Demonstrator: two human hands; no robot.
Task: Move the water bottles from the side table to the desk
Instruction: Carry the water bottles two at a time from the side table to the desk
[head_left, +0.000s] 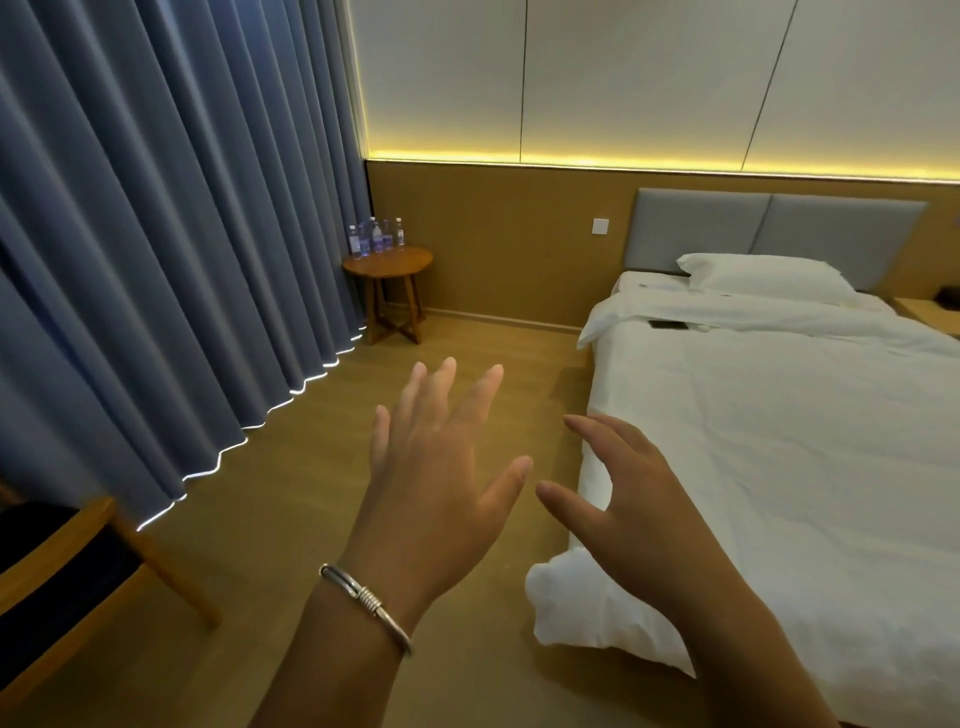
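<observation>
From the head view I see my left grip (436, 467) raised over the floor with fingers spread wide apart and nothing in it, a smooth silver bangle (366, 605) with a coiled wire wrap circling the wrist. My right grip (639, 514) hangs just beside it, fingers curled loosely apart, also empty, in front of the near corner of the bed (779, 467). The water bottles (376, 238) stand upright in a tight cluster at the back of the small round wooden counter (388, 262), far across the room in the corner, right by the pleated blue curtain (156, 234). They are clear plastic with bluish-purple labels; any writing on them is too small and blurred for me to read, and I cannot count them surely since they overlap. The bedding is white and rumpled, with a plump pillow (763, 278) against a grey padded headboard (769, 234). A dark flat object (667, 325) lies on the sheet, too small to identify. A wooden chair (67, 571) with a dark seat is cut off at the left edge.
</observation>
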